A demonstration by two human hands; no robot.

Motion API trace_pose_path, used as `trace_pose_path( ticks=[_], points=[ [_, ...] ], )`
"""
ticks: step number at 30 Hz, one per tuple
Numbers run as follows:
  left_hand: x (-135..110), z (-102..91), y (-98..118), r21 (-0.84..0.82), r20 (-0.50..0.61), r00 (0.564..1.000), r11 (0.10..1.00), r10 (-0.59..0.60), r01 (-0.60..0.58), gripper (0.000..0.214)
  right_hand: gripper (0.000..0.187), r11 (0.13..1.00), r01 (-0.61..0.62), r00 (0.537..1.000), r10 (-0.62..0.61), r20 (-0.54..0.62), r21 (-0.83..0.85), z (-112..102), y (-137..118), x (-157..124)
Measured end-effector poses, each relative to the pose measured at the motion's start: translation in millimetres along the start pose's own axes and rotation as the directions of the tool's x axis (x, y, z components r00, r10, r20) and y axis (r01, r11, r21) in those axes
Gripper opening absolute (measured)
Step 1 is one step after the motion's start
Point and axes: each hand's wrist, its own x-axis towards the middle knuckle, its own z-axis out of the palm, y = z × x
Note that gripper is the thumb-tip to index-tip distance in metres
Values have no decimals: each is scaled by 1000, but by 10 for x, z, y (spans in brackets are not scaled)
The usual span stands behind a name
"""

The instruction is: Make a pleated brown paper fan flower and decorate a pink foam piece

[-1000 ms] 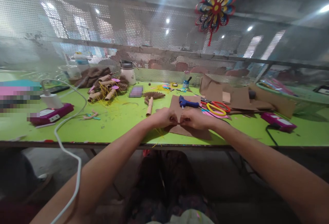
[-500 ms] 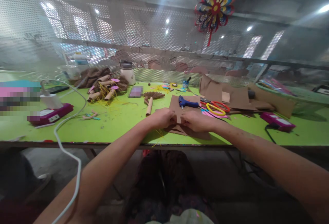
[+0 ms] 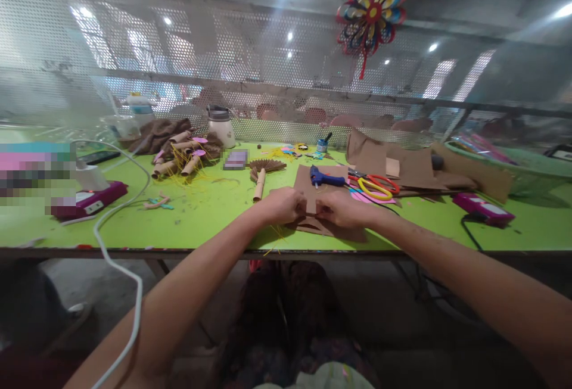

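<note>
My left hand (image 3: 286, 205) and my right hand (image 3: 340, 209) face each other near the table's front edge. The fingers of both are closed on a piece of brown paper (image 3: 313, 217), whose near edge looks folded. More brown paper or card (image 3: 306, 177) lies flat beneath and beyond them. On it rests a blue glue gun (image 3: 328, 179), just past my fingertips. Scissors (image 3: 375, 190) with yellow and red handles lie beyond my right hand, over pink paper (image 3: 357, 196). A rolled paper tube with a pleated brown fan (image 3: 267, 165) lies beyond my left hand.
Several paper rolls with yellow strings (image 3: 190, 156) are piled at the left. A purple power strip (image 3: 92, 199) has a white cable (image 3: 107, 258) crossing over my left arm. Another purple power strip (image 3: 482, 209) and a green basket (image 3: 531, 168) stand right. A jug (image 3: 220, 125) stands behind.
Both hands stay on the brown paper, with only a slight shift of the fingers. The near edge of the paper has lifted a little. Everything else on the table stays in place.
</note>
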Motion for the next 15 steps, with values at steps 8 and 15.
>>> trace_pose_path(
  ticks=[8,15],
  points=[
    [-3,-13,6,-30,-13,1000,1000,9,-9,10,13,1000,7,999,-7,-36,27,46,44,-75],
    [-16,-8,20,-18,-5,999,999,41,-41,13,13,997,74,997,-75,-20,-32,66,89,-105]
  ],
)
